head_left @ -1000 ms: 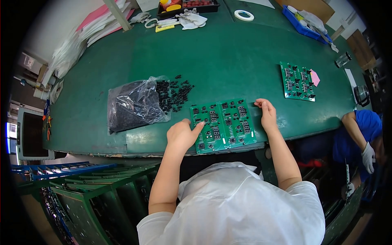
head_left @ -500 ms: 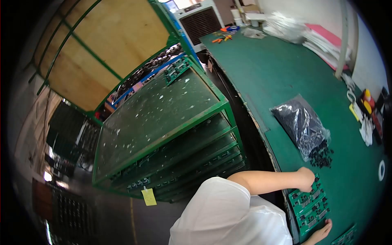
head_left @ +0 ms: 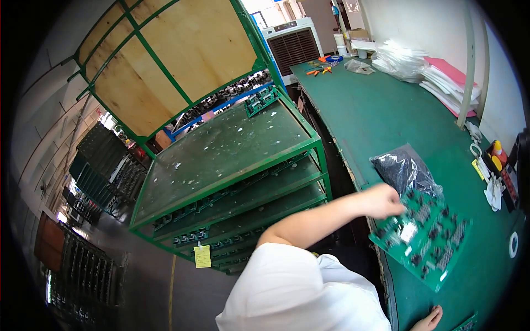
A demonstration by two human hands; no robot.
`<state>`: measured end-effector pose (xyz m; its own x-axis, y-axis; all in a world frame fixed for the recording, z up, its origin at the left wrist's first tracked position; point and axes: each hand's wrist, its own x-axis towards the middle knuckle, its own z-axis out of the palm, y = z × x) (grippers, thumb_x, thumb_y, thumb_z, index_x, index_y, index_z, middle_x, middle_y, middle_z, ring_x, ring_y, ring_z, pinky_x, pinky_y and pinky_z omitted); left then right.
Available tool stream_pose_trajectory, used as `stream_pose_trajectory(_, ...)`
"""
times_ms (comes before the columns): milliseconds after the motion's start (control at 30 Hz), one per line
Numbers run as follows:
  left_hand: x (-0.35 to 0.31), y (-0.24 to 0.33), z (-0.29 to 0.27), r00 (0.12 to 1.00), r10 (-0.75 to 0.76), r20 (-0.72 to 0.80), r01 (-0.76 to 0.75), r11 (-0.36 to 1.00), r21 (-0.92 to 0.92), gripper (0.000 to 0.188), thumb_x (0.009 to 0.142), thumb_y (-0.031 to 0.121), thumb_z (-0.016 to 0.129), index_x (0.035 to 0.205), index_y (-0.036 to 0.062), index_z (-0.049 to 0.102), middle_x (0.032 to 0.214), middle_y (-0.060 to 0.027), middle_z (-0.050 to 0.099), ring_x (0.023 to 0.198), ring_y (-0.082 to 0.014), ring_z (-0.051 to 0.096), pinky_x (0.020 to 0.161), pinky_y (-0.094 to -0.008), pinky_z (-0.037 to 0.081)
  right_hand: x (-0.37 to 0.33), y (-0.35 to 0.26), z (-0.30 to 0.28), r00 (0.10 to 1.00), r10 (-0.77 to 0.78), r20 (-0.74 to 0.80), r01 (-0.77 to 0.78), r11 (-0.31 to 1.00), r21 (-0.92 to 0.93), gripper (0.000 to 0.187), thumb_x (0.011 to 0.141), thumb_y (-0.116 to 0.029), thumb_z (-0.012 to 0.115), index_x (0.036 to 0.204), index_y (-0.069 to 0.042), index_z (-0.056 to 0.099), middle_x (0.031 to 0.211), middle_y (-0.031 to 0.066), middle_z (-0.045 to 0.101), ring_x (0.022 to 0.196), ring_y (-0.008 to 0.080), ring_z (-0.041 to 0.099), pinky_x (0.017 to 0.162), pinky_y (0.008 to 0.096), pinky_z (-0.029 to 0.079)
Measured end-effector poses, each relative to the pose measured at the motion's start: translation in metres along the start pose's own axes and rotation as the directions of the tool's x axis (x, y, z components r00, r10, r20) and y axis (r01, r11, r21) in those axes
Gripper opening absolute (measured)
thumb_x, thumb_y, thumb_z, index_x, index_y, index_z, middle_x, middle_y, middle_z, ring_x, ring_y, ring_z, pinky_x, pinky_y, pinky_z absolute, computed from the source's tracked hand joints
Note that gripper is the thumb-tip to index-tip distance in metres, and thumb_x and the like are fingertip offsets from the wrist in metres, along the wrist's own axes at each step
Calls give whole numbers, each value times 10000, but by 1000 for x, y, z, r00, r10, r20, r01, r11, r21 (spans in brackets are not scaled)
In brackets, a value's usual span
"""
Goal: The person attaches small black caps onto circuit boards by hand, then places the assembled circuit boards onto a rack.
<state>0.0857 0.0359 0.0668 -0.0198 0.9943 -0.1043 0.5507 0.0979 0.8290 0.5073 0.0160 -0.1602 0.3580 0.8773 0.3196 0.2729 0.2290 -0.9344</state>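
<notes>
Left hand (head_left: 383, 201) grips the near-left corner of the circuit board (head_left: 428, 237), fingers closed over its edge; the board sits tilted, lifted off the green table (head_left: 375, 110) on the hand's side. Board lies at about 4 o'clock in the view, close to the table's left edge, its lower corner near the rim.

Right hand (head_left: 428, 320) only partly in view at 5 o'clock, at the bottom rim; fingers rest flat on the table, nothing seen in them, but whether they press or hold anything cannot be told.

Black bag of parts (head_left: 403, 171) just beyond the board at 2 o'clock from the left hand, touching or overlapping the board's far corner.

Open green surface runs from the bag toward 12 o'clock, bare up to the stacked sheets (head_left: 441, 71) along the wall. Tape roll (head_left: 513, 244) at 3 o'clock, near the far edge.

Left of the table, a narrow gap, then a green shelf cart (head_left: 232, 149) at 9 to 11 o'clock.
</notes>
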Motion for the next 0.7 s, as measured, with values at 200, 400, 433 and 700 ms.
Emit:
stream_pose_trajectory(200,-108,27,-145,823,-141,-550,127,990,-63,287,834,299,664,832,12,670,589,-15,568,494,-88,510,462,-256,425,-7,-11,-3,997,-72,36,76,991,-113,237,922,-130,562,957,95,627,908,213,650,820,265,609,785,337,495)
stream_pose_trajectory(400,-226,-42,-281,384,-342,-858,411,895,-173,365,828,366,636,729,14,632,522,-60,563,374,-118,484,351,-258,367,-6,-13,0,998,-35,46,40,992,-116,235,912,-135,583,975,86,631,928,218,653,841,273,614,800,335,496)
stream_pose_trajectory(433,-240,-59,-297,273,-394,-878,473,849,-235,366,827,361,627,734,6,630,514,-67,564,356,-126,479,334,-264,360,-6,-15,0,999,-28,46,34,990,-135,235,911,-139,586,976,82,633,932,217,654,845,272,615,802,334,497)
stream_pose_trajectory(700,-324,-177,-364,-222,-573,-789,506,624,-595,360,862,302,524,943,-43,590,626,-184,644,360,-181,511,335,-344,374,-7,-9,-1,1000,20,0,-20,991,-130,254,906,-158,600,979,83,633,944,208,660,847,251,616,804,319,494)
